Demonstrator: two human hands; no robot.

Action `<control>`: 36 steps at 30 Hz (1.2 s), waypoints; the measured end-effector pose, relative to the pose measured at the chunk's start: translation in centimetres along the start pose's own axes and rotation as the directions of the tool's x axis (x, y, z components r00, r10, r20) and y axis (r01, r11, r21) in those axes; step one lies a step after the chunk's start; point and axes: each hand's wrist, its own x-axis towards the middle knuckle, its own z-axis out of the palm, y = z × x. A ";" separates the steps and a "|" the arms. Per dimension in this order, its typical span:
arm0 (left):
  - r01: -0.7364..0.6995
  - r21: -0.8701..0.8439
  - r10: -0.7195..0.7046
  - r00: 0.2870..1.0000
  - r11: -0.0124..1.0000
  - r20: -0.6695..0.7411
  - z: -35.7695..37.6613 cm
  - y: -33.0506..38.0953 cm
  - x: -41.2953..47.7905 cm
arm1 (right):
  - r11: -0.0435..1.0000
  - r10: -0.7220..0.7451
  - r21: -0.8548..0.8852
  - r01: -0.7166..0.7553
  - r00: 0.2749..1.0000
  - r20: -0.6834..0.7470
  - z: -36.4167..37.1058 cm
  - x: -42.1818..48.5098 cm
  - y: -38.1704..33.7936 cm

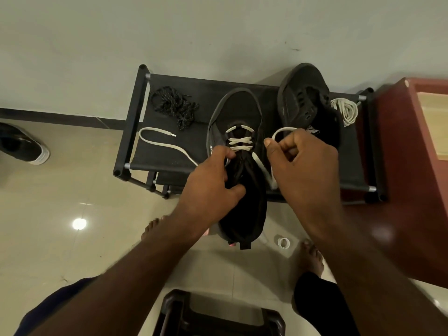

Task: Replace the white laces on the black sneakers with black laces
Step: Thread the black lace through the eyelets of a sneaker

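A black sneaker lies toe-away on the black fabric rack, its heel hanging over the front edge. Its white lace still crosses the lower eyelets, and one loose end trails left across the rack. My left hand grips the sneaker's tongue and collar. My right hand is shut on a loop of the white lace, pulled out to the right. A second black sneaker lies on its side at the back right, unlaced, with a coiled white lace beside it. A bundle of black laces rests at the rack's back left.
A red-brown cabinet stands against the rack's right end. Another black shoe with a white sole sits on the tiled floor at far left. A dark stool is below me, between my bare feet. A small white ring lies on the floor.
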 end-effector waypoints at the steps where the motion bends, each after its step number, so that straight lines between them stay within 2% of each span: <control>1: 0.002 0.000 -0.002 1.000 1.000 0.004 0.0 0.0 0.0 | 0.998 0.022 0.054 -0.022 1.000 0.012 0.0 0.0 0.0; 3: 0.001 -0.005 -0.001 1.000 1.000 0.001 -0.1 0.1 -0.1 | 0.991 0.011 0.133 -0.012 1.000 0.010 0.1 -0.1 -0.3; 6: 0.008 -0.045 -0.009 0.999 0.999 -0.040 -0.2 0.4 -0.2 | 0.992 -0.046 0.117 0.045 0.999 0.001 0.4 -0.7 -0.7; 8: 0.021 -0.072 -0.027 0.997 0.997 -0.073 -0.3 0.6 -0.1 | 0.994 -0.025 0.109 0.015 0.996 0.091 0.8 -1.4 -0.8; 11: 0.018 -0.074 -0.022 0.998 0.997 -0.055 -0.5 0.7 0.0 | 0.999 0.037 -0.017 -0.034 0.958 0.283 1.5 -2.2 -0.8; 15: -0.011 0.002 0.011 1.000 1.000 -0.009 -0.6 0.4 0.0 | 0.983 0.105 -0.181 -0.040 0.924 0.368 1.0 -2.0 -0.6; 19: 0.012 0.010 -0.012 1.000 1.000 -0.009 -0.6 0.5 0.0 | 0.941 0.215 -0.327 -0.090 0.904 0.371 0.7 -2.3 -0.6; 22: 0.014 0.010 -0.014 1.000 1.000 -0.005 -0.6 0.7 0.0 | 0.923 0.171 -0.382 -0.034 0.928 0.330 0.5 -2.5 -1.1; 24: 0.023 -0.003 -0.023 1.000 1.000 0.015 -0.7 0.7 0.1 | 0.947 0.147 -0.318 -0.034 0.930 0.337 0.4 -2.4 -1.1; 26: 0.062 -0.088 -0.058 0.997 0.994 0.042 -1.1 0.7 0.1 | 0.974 0.121 -0.223 -0.036 0.916 0.381 0.9 -2.3 -0.9; 27: 0.090 -0.198 -0.082 0.996 0.976 0.046 -1.3 0.8 0.1 | 0.978 0.111 -0.207 -0.029 0.910 0.400 1.1 -2.4 -0.7; 29: 0.082 -0.366 -0.104 0.994 0.927 -0.042 -1.8 0.8 0.4 | 0.977 0.092 -0.214 -0.002 0.907 0.412 1.4 -2.6 -0.4; 30: 0.039 -0.351 -0.087 0.989 0.935 -0.122 -1.9 0.7 0.5 | 0.976 0.079 -0.219 0.015 0.907 0.415 1.6 -2.7 -0.3; 32: -0.063 -0.197 0.016 0.972 0.978 -0.234 -2.0 0.4 1.0 | 0.972 0.056 -0.230 0.047 0.905 0.423 1.7 -3.0 0.0; 36: -0.220 0.090 0.233 0.955 0.971 -0.182 -1.5 0.2 1.8 | 0.986 0.051 -0.167 0.023 0.902 0.428 1.7 -2.9 0.7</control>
